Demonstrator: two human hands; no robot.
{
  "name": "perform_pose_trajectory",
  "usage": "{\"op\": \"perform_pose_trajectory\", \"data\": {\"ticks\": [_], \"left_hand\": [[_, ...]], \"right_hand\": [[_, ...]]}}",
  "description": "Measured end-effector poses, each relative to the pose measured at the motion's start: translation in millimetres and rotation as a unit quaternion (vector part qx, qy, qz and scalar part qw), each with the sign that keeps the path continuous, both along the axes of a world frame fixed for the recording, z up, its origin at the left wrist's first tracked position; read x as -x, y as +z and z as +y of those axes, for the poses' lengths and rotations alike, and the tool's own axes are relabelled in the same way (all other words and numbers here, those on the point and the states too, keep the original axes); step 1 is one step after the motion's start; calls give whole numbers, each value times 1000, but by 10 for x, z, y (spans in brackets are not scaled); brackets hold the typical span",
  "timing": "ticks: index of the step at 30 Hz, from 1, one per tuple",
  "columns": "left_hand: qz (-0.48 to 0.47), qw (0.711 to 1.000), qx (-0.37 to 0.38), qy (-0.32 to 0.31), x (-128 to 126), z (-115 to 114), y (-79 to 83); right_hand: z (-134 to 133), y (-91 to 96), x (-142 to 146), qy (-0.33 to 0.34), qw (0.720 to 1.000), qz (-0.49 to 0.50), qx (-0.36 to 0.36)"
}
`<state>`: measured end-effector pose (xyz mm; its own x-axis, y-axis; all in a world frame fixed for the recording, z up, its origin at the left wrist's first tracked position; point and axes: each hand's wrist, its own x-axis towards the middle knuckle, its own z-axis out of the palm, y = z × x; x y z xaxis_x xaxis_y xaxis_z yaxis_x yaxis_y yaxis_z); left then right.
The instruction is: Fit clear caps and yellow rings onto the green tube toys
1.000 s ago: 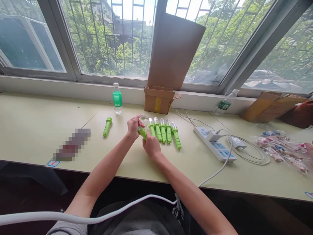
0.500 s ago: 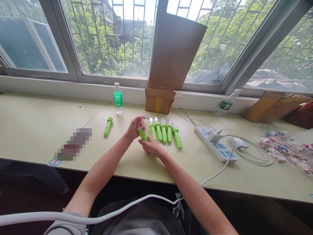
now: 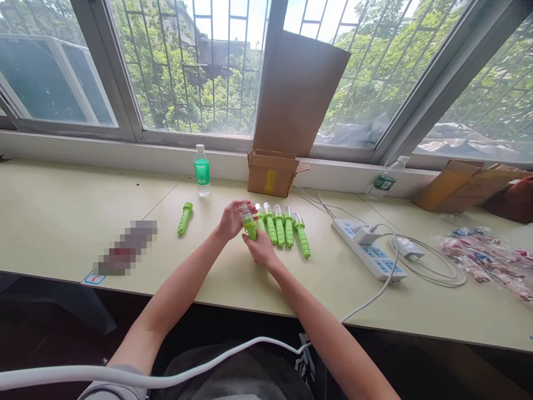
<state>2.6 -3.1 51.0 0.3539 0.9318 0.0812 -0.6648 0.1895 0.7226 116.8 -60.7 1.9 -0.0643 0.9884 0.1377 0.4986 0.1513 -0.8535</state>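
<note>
My right hand [image 3: 261, 249] is wrapped round the green grip of a light stick [image 3: 250, 229], which has a clear ribbed cap on top and tilts away from me. My left hand [image 3: 231, 220] is at the cap, its fingers curved behind it and the clear plastic showing in front. Just right of my hands lies a row of several similar green light sticks [image 3: 288, 229], clear caps pointing to the window. Apart from them, left of my hands, lies a green stick [image 3: 185, 218] with no clear cap visible.
A water bottle [image 3: 202, 171] and an open cardboard box [image 3: 270, 176] stand by the window ledge. To the right are a white power strip [image 3: 368, 250] with cables, another bottle [image 3: 385, 179] and plastic-wrapped items [image 3: 483, 253]. A white cable [image 3: 187, 375] crosses in front of me.
My left hand's fingers have loosened and shifted from round the top of the light stick, so its clear cap now shows. My right hand keeps its hold on the grip.
</note>
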Motion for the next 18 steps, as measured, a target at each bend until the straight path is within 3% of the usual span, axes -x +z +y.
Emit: {"op": "perform_pose_trajectory", "data": {"ticks": [2, 5, 7, 9, 12, 15, 18], "left_hand": [[-7, 997, -38, -63, 34, -3, 0], [21, 995, -67, -68, 52, 24, -37], [37, 996, -69, -31, 44, 54, -71], [54, 996, -68, 5, 22, 76, -93], [81, 992, -64, 72, -22, 79, -95], [93, 985, -44, 142, -27, 80, -75], [85, 985, -28, 146, 36, 100, -41]], "right_hand": [[-4, 23, -6, 54, 987, 130, 73], [-13, 51, -12, 96, 963, 217, 126], [-7, 56, -23, 79, 974, 185, 107], [1, 49, -38, 10, 996, 87, 33], [-14, 28, -44, -112, 986, -82, -87], [-58, 15, -11, -73, 981, -137, -118], [-77, 1, 27, 0, 988, -97, -116]]}}
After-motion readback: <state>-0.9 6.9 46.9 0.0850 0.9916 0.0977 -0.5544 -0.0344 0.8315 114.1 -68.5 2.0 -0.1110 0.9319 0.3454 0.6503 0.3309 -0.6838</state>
